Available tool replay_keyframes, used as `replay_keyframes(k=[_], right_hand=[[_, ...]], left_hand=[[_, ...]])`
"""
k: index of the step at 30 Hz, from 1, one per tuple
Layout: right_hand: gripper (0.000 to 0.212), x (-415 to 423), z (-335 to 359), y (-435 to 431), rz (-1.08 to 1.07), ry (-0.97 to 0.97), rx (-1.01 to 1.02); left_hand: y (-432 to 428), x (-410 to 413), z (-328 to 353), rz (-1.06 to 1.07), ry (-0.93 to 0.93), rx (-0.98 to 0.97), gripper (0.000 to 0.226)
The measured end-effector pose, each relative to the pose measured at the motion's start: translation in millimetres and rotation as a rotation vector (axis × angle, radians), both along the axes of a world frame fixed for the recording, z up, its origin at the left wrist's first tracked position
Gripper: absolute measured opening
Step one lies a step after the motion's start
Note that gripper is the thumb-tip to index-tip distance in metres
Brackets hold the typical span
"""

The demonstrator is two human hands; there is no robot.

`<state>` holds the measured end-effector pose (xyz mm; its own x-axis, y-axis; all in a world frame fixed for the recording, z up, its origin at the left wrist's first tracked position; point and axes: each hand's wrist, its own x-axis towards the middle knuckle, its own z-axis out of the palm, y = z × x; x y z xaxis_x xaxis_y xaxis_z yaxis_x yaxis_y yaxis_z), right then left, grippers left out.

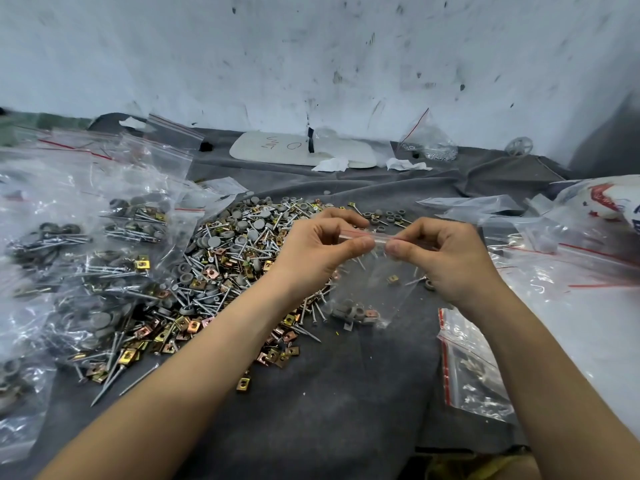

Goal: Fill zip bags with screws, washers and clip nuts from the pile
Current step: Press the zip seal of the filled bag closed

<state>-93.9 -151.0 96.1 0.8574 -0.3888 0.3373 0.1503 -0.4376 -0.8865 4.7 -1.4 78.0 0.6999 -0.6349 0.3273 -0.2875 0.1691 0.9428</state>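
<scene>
Head view: your small clear red-sealed plastic zip bag (pixel 370 282) hangs beside the mixed hardware pile (pixel 225 271), left hand (pixel 318 251) and right hand (pixel 446 258) pinching its top strip. Likely flimsy, bottom-heavy: grip the seal.

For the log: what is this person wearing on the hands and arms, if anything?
Nothing shows. The left hand and right hand are bare, without gloves or rings. The left forearm and right forearm are uncovered to the frame edge: no sleeves, watch or bracelet.
</scene>
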Motion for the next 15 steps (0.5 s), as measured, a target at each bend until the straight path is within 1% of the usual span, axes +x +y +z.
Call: replay_keyframes(k=[5, 9, 10, 13, 15], right_hand=[[0.011, -3.3, 2.2, -0.6, -0.003, 0.004, 0.043], [0.019, -6.3, 2.2, -3.3, -0.014, 0.019, -0.001], [0.02, -5.8, 2.4, -3.0, -0.011, 0.016, 0.004], [0.019, -5.5, 1.5, -4.8, 0.004, 0.002, 0.051], [0.019, -6.6, -0.7, -9.0, -0.004, 0.012, 0.047]], left_hand=[[3.3, 6.5, -3.0, -0.047, 0.082, -0.066, 0.015], [7.4, 11.5, -4.7, -0.106, 0.026, -0.039, 0.028], [8.3, 12.8, -5.1, -0.115, 0.02, -0.042, 0.028], [11.4, 14.4, -5.6, -0.133, 0.075, -0.076, 0.015], [12.0, 15.0, -7.2, -0.131, 0.108, -0.087, 0.017]])
